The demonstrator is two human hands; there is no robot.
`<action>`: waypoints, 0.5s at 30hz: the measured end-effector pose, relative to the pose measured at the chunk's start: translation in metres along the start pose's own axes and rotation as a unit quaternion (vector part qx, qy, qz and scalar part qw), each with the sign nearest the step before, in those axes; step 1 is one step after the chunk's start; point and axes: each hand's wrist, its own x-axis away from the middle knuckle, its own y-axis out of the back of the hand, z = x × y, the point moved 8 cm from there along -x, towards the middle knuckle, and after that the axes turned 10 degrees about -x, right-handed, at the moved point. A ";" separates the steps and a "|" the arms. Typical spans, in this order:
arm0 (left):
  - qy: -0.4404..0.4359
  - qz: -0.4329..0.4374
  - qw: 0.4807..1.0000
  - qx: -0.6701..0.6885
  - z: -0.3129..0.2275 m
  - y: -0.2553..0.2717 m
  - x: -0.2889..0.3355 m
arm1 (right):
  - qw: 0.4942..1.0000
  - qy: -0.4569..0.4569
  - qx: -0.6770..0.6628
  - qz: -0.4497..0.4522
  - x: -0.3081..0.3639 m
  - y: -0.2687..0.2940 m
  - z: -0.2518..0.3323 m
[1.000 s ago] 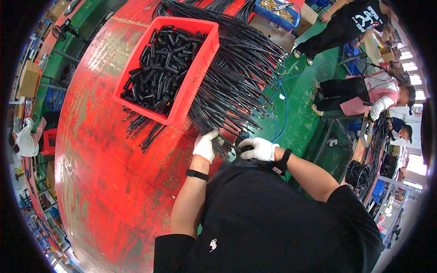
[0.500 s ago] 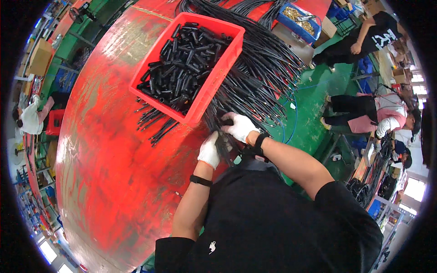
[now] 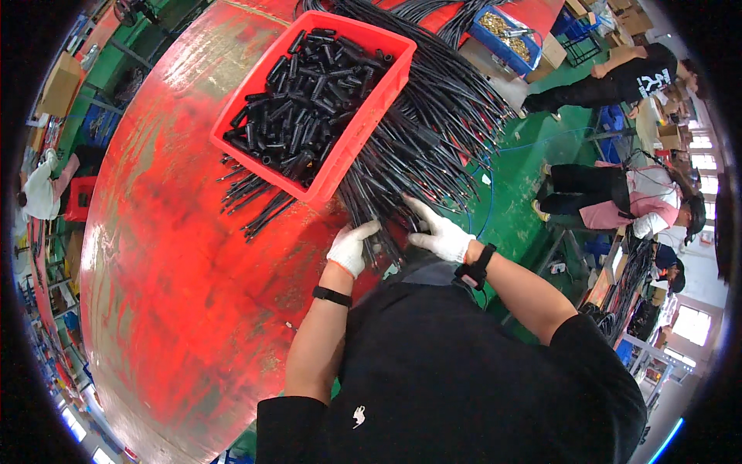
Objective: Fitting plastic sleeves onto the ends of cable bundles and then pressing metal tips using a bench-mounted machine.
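Note:
Many thin black cables lie in a thick bundle on the red table, their cut ends toward me. My left hand, in a white glove, is closed around a few cable ends at the bundle's near side. Across from it, my right hand, also gloved, has fingers and thumb apart beside other cable ends. Between the two hands, several loose ends point down toward my body. A red plastic bin full of short black ribbed sleeves rests on top of the cables.
A blue bin of small brass-coloured parts stands at the far right of the red table. Beyond the table's right edge is a green floor with a thin blue hose. Other people work at benches on both sides.
My hands have moved apart; the right one has shifted rightward and its fingers have spread. More cable ends now show between them. The whole view has shifted slightly.

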 end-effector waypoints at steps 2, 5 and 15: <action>-0.009 -0.002 1.000 0.002 0.003 -0.001 -0.007 | 0.997 -0.070 0.008 0.009 0.012 0.003 -0.012; -0.037 -0.009 0.996 0.078 0.012 -0.008 -0.016 | 0.966 -0.208 0.118 0.103 0.038 0.011 -0.035; -0.046 -0.029 0.998 -0.012 0.008 -0.015 -0.014 | 0.967 -0.140 0.165 0.135 0.072 0.003 -0.025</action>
